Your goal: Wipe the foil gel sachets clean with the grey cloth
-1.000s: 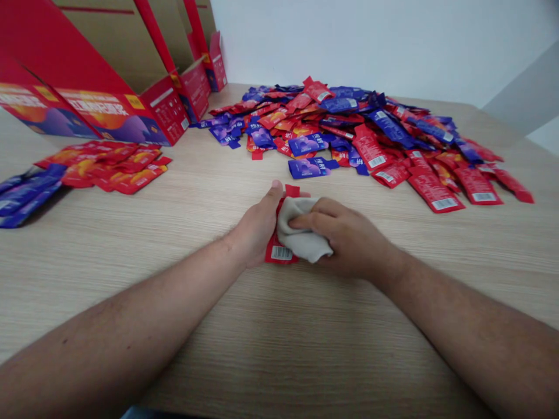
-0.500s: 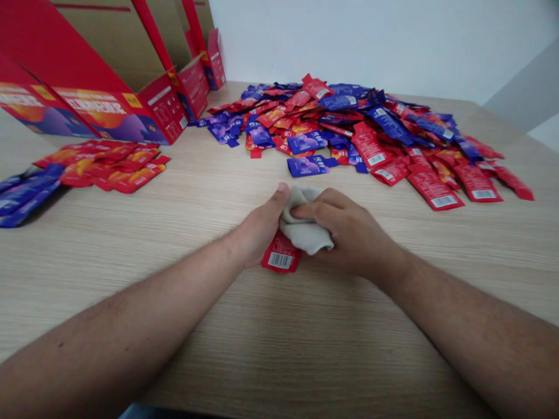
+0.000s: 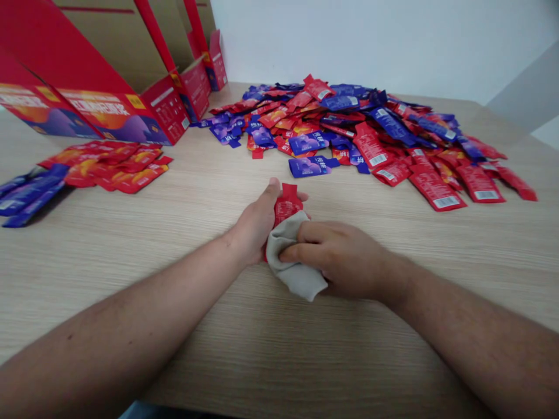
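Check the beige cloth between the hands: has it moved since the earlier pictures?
Yes: the beige cloth has shifted toward the person, farther from the blue sachet at the pile's front edge.

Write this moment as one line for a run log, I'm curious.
left hand: grips red sachet | right hand: presses beige cloth onto it | nearby: loose sachet pile
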Demonstrator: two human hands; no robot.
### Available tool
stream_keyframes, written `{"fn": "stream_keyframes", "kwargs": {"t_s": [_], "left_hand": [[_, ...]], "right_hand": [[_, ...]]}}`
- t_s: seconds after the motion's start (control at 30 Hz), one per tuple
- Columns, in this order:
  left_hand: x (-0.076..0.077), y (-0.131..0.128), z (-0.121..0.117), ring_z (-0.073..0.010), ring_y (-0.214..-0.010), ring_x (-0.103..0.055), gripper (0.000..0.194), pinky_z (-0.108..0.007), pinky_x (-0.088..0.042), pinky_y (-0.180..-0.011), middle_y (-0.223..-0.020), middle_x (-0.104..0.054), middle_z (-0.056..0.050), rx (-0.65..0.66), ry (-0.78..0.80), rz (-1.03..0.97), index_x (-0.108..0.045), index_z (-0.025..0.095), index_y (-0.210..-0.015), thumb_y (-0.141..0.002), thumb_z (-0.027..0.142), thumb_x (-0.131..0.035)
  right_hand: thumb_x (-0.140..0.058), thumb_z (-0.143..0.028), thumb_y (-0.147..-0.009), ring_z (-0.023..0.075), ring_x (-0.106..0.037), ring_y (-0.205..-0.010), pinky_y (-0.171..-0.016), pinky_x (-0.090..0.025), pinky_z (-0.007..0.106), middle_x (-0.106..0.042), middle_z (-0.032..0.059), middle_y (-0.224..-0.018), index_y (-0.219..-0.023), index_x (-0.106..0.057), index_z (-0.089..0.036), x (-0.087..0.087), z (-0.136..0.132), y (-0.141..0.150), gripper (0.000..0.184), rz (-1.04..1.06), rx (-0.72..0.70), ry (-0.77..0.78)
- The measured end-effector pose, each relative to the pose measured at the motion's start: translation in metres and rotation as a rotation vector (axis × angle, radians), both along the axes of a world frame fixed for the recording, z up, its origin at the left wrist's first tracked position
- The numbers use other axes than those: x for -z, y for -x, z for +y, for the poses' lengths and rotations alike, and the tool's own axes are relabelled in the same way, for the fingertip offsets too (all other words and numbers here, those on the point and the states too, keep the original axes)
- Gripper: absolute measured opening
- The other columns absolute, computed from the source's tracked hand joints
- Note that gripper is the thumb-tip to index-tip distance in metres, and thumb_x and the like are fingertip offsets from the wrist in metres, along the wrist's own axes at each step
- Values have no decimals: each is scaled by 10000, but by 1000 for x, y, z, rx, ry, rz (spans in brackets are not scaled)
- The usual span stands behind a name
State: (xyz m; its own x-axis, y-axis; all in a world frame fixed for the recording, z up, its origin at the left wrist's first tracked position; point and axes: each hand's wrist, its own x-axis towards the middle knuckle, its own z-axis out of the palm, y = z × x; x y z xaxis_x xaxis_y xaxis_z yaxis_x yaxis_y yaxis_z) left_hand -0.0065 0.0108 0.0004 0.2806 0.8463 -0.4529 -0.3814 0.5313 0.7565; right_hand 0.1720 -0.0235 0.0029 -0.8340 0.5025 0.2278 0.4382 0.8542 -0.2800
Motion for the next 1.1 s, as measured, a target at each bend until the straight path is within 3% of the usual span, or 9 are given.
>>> {"fn": "stream_keyframes", "kwargs": {"t_s": [0.2,0.33,0.4,0.53,0.6,0.8,0.97,1.1], "left_hand": [[-2,-2,2,-259,-741,-743,705,-365,-585,-677,-907,-789,-150,107,114,-198,-728,117,-1198,-1069,649,-284],[-2,1,-1,-228,-653,-709,683,-323,-556,-625,-778,-749,-113,77,65,-109,-737,124,-1134,-1031,700,-383],[-2,3,-1,-213,-630,-697,683,-311,-550,-611,-750,-734,-99,72,36,-98,-737,129,-1102,-1015,722,-410],[-3,4,-2,-209,-620,-683,704,-320,-561,-586,-777,-737,-91,149,26,-178,-729,150,-1134,-1032,722,-333],[-3,4,-2,-179,-570,-643,667,-279,-519,-510,-743,-707,-64,122,-8,-164,-721,173,-1097,-1027,726,-354],[-1,7,-2,-134,-506,-551,596,-223,-411,-396,-717,-619,-21,35,-48,-127,-691,195,-1030,-964,752,-491],[-3,4,-2,-108,-506,-497,375,-206,-362,-396,-701,-549,-1,-18,-62,-24,-696,158,-927,-1013,479,-523],[3,0,0,-94,-528,-526,108,-188,-409,-477,-648,-570,21,-83,-145,20,-638,170,-803,-897,205,-678]], "right_hand": [[-753,-288,-835,245,-662,-893,-756,-523,349,-681,108,-1047,-1224,-732,-184,6,19,-16,403,155,296,-58],[-691,-239,-883,231,-666,-878,-743,-517,339,-697,74,-1038,-1197,-746,-218,3,5,-4,319,83,86,16],[-662,-234,-918,227,-666,-889,-759,-519,341,-707,62,-1052,-1215,-740,-248,4,1,-1,307,63,64,15],[-731,-293,-859,276,-679,-960,-826,-552,401,-723,108,-1087,-1235,-730,-212,10,16,-9,385,221,344,-31],[-725,-253,-814,291,-693,-979,-857,-558,425,-757,102,-1061,-1170,-739,-206,13,26,-14,359,309,462,-33],[-704,-279,-799,255,-724,-896,-819,-567,409,-805,47,-1001,-1020,-759,-237,13,32,-11,231,472,617,140],[-732,-391,-819,250,-727,-819,-748,-575,406,-805,40,-929,-948,-755,-252,9,31,-9,192,565,728,213],[-733,-357,-813,264,-734,-835,-762,-585,431,-800,27,-935,-979,-746,-272,3,31,-15,186,611,769,189]]}}
